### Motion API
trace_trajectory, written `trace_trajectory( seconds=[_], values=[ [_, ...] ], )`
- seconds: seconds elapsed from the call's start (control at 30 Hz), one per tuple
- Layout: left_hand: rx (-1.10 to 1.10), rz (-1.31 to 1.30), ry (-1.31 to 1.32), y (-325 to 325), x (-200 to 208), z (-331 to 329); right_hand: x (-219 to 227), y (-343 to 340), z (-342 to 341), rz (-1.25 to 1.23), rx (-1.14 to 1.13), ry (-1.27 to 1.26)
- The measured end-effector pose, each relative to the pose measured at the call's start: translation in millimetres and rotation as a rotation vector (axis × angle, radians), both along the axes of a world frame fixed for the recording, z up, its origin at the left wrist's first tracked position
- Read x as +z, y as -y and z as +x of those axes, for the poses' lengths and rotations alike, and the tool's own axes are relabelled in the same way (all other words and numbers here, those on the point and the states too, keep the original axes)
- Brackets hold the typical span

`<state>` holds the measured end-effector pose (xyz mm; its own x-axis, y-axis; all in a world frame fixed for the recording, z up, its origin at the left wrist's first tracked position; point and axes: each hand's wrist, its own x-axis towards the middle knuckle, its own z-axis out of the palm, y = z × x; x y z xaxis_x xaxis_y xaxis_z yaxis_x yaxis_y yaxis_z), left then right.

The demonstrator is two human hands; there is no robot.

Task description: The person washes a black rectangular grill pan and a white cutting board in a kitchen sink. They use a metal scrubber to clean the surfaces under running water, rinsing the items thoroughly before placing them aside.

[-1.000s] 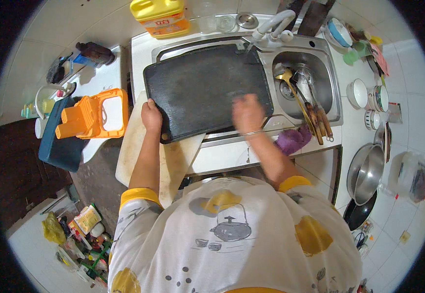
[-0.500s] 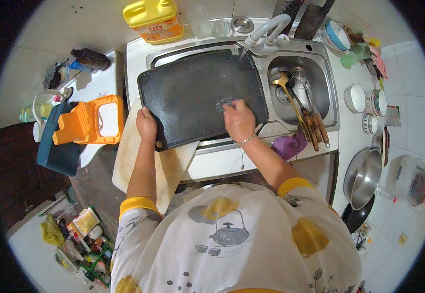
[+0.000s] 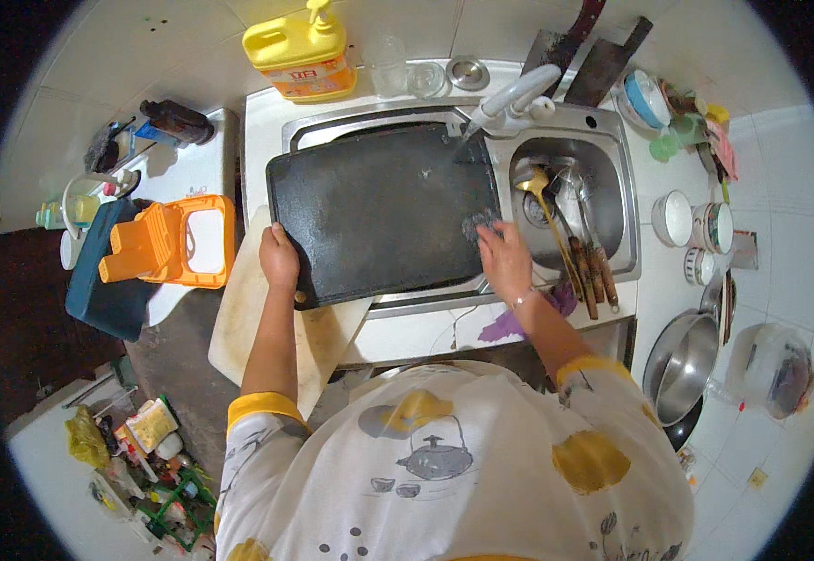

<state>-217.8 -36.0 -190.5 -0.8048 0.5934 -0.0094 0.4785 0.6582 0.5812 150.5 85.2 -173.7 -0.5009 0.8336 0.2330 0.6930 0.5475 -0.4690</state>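
A large black rectangular board [image 3: 379,206], wet and shiny in patches, lies tilted across the left basin of the steel sink. My left hand [image 3: 280,256] is closed on its lower left edge, thumb on top. Against the board's right side my right hand [image 3: 506,262] pinches a grey steel wool scrubber [image 3: 478,224]. The faucet [image 3: 519,98] stands behind the board's upper right corner, its spout over the board, with water apparently running. Under the board's lower left part a pale cutting board [image 3: 238,313] sticks out past the counter edge.
Ladles and spatulas [image 3: 566,215] rest in the right basin, handles over its front edge. A purple cloth [image 3: 505,325] lies beside them. Bowls [image 3: 673,217] and a steel pan [image 3: 683,369] stand at right. A yellow detergent jug [image 3: 299,56] is behind; an orange plastic stool [image 3: 168,243] sits left.
My right hand has moved right with the steel wool, from the board's middle-right to its right edge. The board's front edge has tipped slightly nearer; my left hand keeps its hold.
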Motion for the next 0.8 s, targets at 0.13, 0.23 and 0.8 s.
trace_trajectory(
  seconds=[0.13, 0.23, 0.8],
  values=[
    [-0.012, -0.02, -0.021, -1, 6, 5, 3, -44, -31, 0.026, -0.034, 0.048],
    [-0.024, -0.023, -0.018, -6, 7, 5, -21, -119, -80, 0.11, -0.082, 0.057],
    [0.039, -0.103, 0.02, -5, 15, 9, -20, -80, -230, 0.14, 0.044, -0.068]
  ],
)
